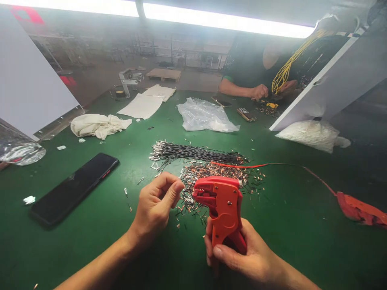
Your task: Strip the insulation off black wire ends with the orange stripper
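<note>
My right hand (pixel 238 249) is wrapped round the handles of a red and orange wire stripper (pixel 225 209), held upright with its jaws facing left. Close to those jaws, my left hand (pixel 159 199) is closed in a pinch. A short bit of thin black wire (pixel 188 184) shows between its fingertips and the tool; the rest is hidden by the fingers. Behind the tool lies a heap of wire scraps (pixel 196 173), black with bare copper ends. Just beyond it rests a bundle of black wires (pixel 193 152) with metal terminals at the left end.
A black phone (pixel 75 187) lies on the green table at left, near a white cloth (pixel 98 125). Farther back are paper sheets (pixel 145 104) and a clear plastic bag (pixel 205 114). A red-handled tool (pixel 361 207) is at right. Across the table, a person's hand (pixel 259 92) works near yellow wires (pixel 286 72).
</note>
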`<state>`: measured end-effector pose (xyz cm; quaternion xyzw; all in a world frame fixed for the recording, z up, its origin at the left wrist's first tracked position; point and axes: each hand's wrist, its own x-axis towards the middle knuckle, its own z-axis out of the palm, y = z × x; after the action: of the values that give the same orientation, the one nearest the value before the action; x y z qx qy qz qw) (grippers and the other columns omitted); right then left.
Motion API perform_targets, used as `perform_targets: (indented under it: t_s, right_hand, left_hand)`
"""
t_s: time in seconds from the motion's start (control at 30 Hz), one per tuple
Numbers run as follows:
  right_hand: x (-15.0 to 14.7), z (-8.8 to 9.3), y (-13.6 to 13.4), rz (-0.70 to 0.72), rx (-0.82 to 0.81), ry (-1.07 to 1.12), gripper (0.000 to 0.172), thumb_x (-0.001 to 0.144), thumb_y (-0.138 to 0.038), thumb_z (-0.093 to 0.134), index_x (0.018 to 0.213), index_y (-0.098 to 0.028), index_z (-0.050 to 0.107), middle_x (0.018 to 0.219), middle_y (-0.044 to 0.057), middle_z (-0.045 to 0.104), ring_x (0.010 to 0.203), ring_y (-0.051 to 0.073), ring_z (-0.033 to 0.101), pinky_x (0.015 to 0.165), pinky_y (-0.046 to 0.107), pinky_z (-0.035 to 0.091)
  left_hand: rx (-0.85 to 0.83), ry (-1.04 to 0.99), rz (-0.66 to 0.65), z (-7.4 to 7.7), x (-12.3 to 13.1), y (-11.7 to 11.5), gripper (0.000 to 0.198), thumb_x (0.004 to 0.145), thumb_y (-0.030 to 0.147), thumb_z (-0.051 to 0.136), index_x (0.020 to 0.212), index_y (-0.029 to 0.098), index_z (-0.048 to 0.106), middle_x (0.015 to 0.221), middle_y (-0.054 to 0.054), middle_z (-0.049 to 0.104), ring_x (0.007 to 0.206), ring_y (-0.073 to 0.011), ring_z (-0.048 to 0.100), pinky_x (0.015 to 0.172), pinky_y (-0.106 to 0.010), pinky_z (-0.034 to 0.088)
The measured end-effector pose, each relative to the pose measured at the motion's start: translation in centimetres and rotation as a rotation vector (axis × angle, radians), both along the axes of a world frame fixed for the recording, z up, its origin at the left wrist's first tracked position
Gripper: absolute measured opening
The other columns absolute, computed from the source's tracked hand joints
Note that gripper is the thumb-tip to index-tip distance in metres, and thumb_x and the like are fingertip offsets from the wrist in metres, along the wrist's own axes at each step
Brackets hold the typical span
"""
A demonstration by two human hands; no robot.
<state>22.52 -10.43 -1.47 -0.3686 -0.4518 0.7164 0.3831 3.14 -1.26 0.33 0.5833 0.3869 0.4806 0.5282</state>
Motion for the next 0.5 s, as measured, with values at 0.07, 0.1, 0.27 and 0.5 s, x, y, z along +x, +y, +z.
perform_targets:
  t_s: [0.07, 0.1, 0.27, 0.5]
  right_hand:
    - [-0.09, 0.05, 0.01, 0.001, 0.009, 0.000, 0.029, 0.087, -0.041, 0.066, 0.091, -0.015, 0.054, 0.077, 0.004, 0.058, 0.065, 0.013, 0.053, 0.060, 0.026, 0.045]
    - [-0.12, 0.08, 0.03, -0.003, 0.010, 0.000, 0.029, 0.087, -0.041, 0.066, 0.092, -0.015, 0.054, 0.078, 0.004, 0.058, 0.065, 0.013, 0.053, 0.059, 0.026, 0.045]
    - [0.01, 0.16, -0.03, 0.008, 0.006, -0.019, 0.032, 0.087, -0.045, 0.065, 0.090, -0.016, 0.052, 0.074, 0.004, 0.057, 0.062, 0.012, 0.051, 0.057, 0.025, 0.044]
    - [-0.03, -0.76, -0.28, -0.093, -0.016, -0.080, 0.039, 0.081, -0.051, 0.069, 0.079, -0.018, 0.048, 0.055, -0.003, 0.051, 0.044, 0.007, 0.042, 0.043, 0.019, 0.033]
  left_hand:
    - [0.013, 0.016, -0.008, -0.16, 0.00, -0.03, 0.029, 0.089, 0.040, 0.061, 0.073, 0.017, 0.056, 0.052, 0.006, 0.040, 0.045, -0.0054, 0.032, 0.041, -0.018, 0.025]
    - [0.017, 0.025, -0.016, -0.20, -0.02, -0.03, 0.029, 0.089, 0.041, 0.061, 0.073, 0.017, 0.056, 0.053, 0.006, 0.040, 0.045, -0.0054, 0.031, 0.040, -0.018, 0.024]
    - [0.023, 0.072, -0.036, 0.07, -0.18, -0.07, 0.031, 0.089, 0.042, 0.060, 0.071, 0.017, 0.056, 0.053, 0.006, 0.038, 0.046, -0.0063, 0.029, 0.040, -0.020, 0.024]
    - [0.117, 0.150, -0.026, -0.09, -0.24, -0.14, 0.026, 0.089, 0.037, 0.060, 0.072, 0.018, 0.058, 0.058, 0.005, 0.043, 0.049, -0.0069, 0.034, 0.044, -0.020, 0.028]
